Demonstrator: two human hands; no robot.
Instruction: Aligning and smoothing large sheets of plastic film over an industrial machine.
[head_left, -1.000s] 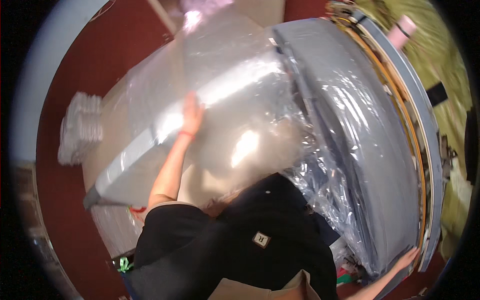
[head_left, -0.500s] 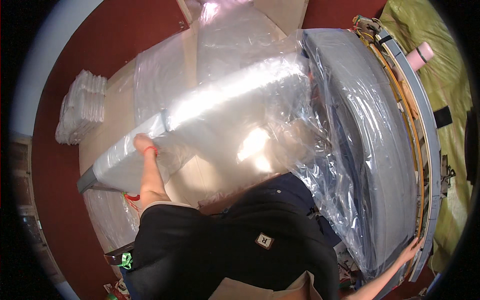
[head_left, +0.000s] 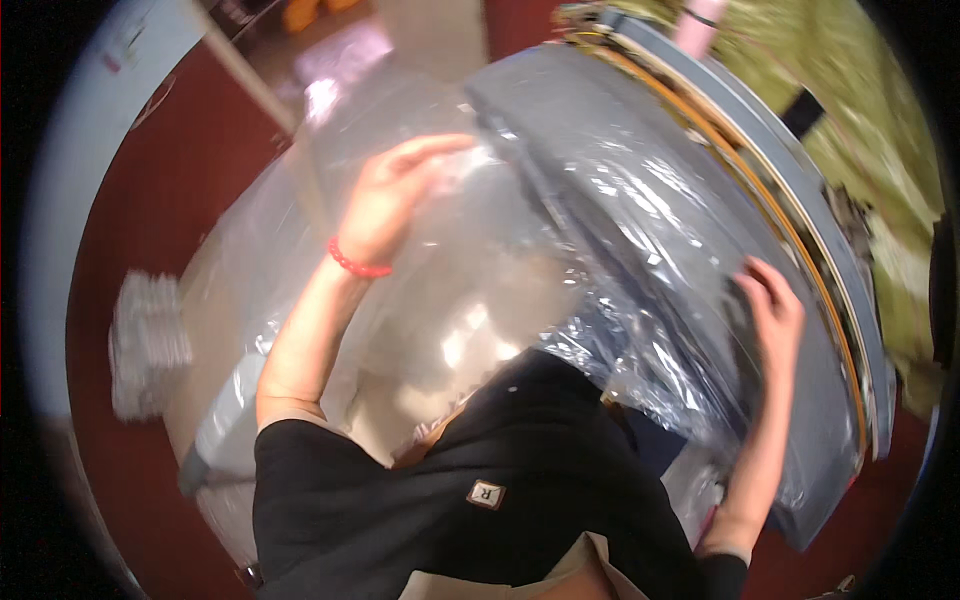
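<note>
Where half a second ago it pressed a fist on the smaller grey slab, the left hand (head_left: 390,195) has risen toward the far end of the large plastic-wrapped grey slab (head_left: 650,200), just left of it, over the clear plastic sheet (head_left: 420,270). Its fingers reach rightward, slightly bent; I cannot tell whether they grip film. From the outer side of the large slab, beside the orange strip (head_left: 800,235), the right hand (head_left: 772,308) has shifted inward over that slab's surface, fingers loosely curled and parted, no object visible between them, the forearm rising from below.
</note>
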